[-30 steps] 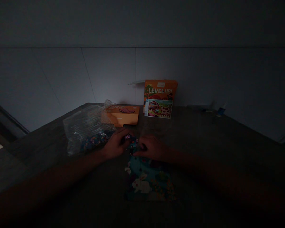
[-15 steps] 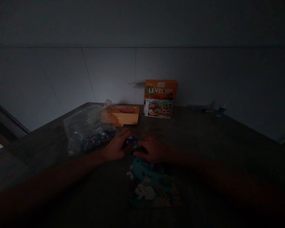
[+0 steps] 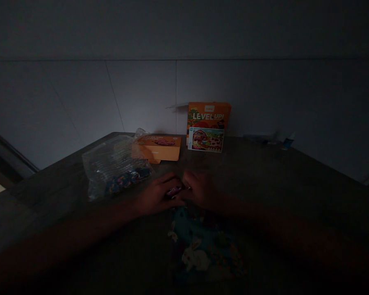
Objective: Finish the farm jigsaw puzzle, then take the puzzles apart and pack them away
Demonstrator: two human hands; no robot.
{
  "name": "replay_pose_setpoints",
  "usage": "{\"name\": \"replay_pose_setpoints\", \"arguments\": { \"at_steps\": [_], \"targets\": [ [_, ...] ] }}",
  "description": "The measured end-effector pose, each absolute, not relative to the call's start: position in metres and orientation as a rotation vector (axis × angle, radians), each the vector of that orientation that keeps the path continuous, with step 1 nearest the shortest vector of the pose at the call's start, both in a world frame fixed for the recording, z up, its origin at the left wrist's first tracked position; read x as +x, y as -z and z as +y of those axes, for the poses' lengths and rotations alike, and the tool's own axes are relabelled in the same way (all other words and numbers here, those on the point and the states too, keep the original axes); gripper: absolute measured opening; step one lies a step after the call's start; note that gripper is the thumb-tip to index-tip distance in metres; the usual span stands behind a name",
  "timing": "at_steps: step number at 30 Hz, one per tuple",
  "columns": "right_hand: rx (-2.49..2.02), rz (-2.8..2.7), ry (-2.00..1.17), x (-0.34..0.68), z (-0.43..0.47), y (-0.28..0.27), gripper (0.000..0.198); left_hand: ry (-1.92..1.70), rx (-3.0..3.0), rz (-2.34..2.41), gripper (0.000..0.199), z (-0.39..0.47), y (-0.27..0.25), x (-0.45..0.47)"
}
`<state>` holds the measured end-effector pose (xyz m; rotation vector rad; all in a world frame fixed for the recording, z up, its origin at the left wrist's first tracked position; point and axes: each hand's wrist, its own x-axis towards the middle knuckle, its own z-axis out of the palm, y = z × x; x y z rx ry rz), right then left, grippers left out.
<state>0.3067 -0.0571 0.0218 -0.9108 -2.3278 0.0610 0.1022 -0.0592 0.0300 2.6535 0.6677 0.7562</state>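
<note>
In dim light a partly joined jigsaw puzzle (image 3: 197, 256) with white rabbits on a teal ground lies in front of me. Beyond its far edge my left hand (image 3: 158, 196) is closed, with a pink and purple puzzle piece (image 3: 174, 191) between thumb and fingers. My right hand (image 3: 201, 190) meets it from the right, its fingers curled at the same spot. A small pale bit shows at the right fingertips. Fingers cover most of what is held, and the puzzle's far edge is partly hidden beneath the hands.
A clear plastic bag (image 3: 115, 164) of loose puzzle pieces rests at the left, beside an orange box (image 3: 160, 149). An orange "LEVEL UP!" box (image 3: 209, 114) stands near the wall, a farm picture card (image 3: 206, 140) propped against it. Small blue-and-white packaging (image 3: 288, 143) sits far right.
Both hands have drawn together and slightly toward me. The joined puzzle has shifted a little nearer and to the right. A pink piece now shows where dark blue pieces were visible.
</note>
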Motion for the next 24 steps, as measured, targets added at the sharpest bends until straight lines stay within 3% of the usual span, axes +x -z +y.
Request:
{"name": "replay_pose_setpoints", "arguments": {
  "at_steps": [4, 9, 11, 14, 24],
  "targets": [
    [-0.978, -2.305, 0.018, 0.3, -0.064, -0.028, 0.052, -0.864, 2.605, 0.743, 0.016, -0.057, -0.029, 0.104],
    [-1.084, -2.473, -0.014, 0.297, -0.084, -0.046, 0.07, -1.076, 2.289, 1.088, 0.02, -0.046, -0.031, 0.101],
    [-1.06, -2.648, -0.202, 0.296, -0.091, -0.052, 0.067, -1.053, 2.239, 1.092, 0.027, -0.043, -0.031, 0.1],
    [-1.099, -2.757, -0.415, 0.296, -0.095, -0.058, 0.057, -1.007, 2.364, 1.061, 0.022, -0.042, -0.029, 0.099],
    [-1.129, -2.505, -0.578, 0.301, -0.074, -0.044, 0.059, -0.889, 2.671, 0.9, 0.012, -0.052, -0.028, 0.098]
  ]
}}
